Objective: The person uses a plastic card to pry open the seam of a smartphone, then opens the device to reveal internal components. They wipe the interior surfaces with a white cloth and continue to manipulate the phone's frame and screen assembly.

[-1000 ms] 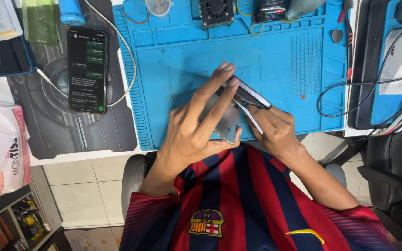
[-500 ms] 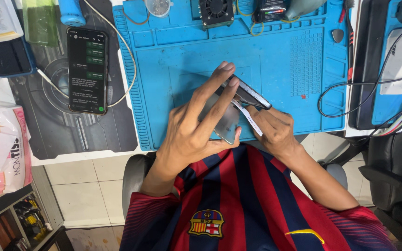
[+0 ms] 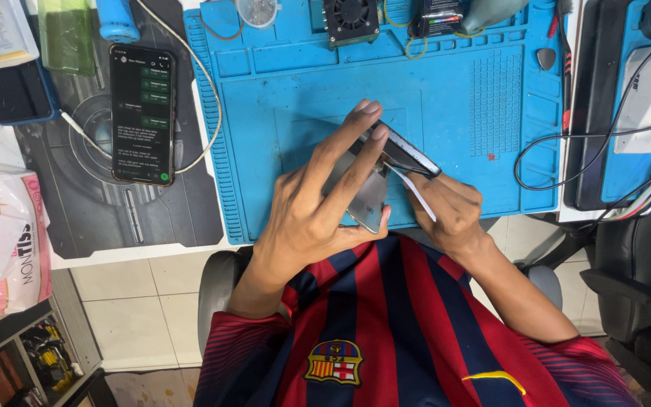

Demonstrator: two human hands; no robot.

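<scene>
Over the near edge of a blue silicone work mat [image 3: 288, 98], both hands hold a smartphone [image 3: 371, 197] that is being parted, its dark screen edge tilted up toward the right. My left hand [image 3: 318, 203] grips the phone's grey body, fingers stretched along its upper edge. My right hand [image 3: 450, 211] holds the right side and a thin white pry card [image 3: 414, 197] that sits in the gap between screen and body.
A second phone [image 3: 142, 114] with a lit chat screen lies on a dark mat at the left, with a white cable beside it. A small fan, a dish and tools line the mat's far edge. Black cables and a white device lie at right. A tissue pack sits at far left.
</scene>
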